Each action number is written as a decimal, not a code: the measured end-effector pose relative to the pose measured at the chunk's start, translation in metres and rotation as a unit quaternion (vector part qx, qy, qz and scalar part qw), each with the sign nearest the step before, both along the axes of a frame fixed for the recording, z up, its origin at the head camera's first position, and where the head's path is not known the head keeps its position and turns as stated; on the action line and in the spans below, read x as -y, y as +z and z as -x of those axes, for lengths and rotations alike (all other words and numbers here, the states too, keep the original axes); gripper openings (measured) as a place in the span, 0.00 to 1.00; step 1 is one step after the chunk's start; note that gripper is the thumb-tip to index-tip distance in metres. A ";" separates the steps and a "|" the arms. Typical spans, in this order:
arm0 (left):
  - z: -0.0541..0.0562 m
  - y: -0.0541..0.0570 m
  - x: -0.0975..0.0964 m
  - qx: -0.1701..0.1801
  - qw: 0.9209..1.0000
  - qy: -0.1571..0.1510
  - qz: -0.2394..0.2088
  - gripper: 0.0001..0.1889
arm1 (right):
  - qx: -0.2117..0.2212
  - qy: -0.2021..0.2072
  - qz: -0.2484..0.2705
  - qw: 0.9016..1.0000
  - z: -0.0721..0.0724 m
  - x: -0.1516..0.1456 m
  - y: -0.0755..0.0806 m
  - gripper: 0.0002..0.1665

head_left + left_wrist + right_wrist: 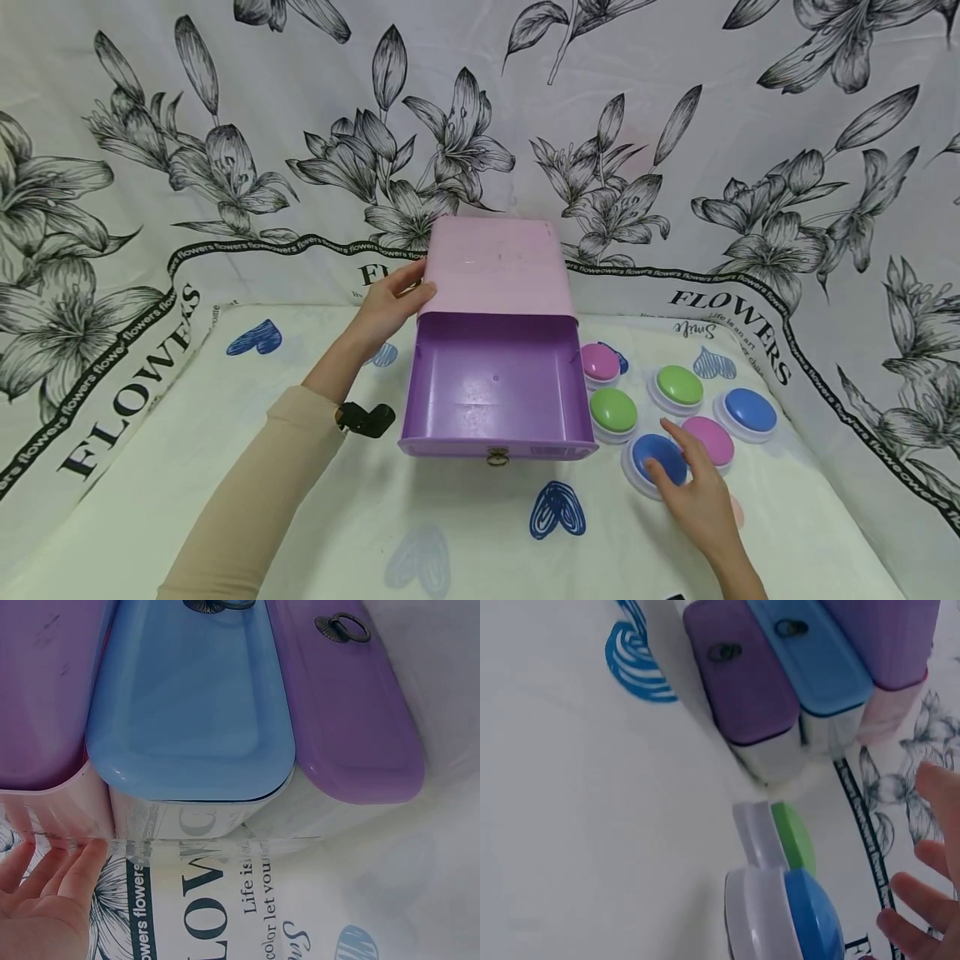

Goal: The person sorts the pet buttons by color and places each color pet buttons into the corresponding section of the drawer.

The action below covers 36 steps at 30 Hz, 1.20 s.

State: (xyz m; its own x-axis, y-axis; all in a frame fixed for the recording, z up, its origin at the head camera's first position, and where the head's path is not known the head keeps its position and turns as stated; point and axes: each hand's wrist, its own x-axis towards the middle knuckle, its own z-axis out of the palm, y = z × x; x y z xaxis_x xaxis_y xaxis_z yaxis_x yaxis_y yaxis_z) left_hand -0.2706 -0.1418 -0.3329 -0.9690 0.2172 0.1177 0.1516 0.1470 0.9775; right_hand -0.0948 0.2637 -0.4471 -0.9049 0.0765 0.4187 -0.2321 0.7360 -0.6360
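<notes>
Left hand [393, 300], straight-fingered, touches a pink plastic box [497, 267]; right hand [703, 504], fingers spread at a round blue-topped white disc [666, 454] right of the purple drawer [465, 392] — apparently the pick-up step — likely needs a pinch next.

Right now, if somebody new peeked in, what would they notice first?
Probably the big purple drawer, pulled open in the middle, with the left hand at the left side of its pink case. Next, the bright pink, green and blue round buttons on the right, where the right hand is by the nearest blue button.
</notes>
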 end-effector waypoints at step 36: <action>-0.023 0.026 -0.006 0.012 1.000 -0.009 0.003 0.32 | 0.050 -0.053 -0.089 0.993 0.005 -0.013 -0.029 0.47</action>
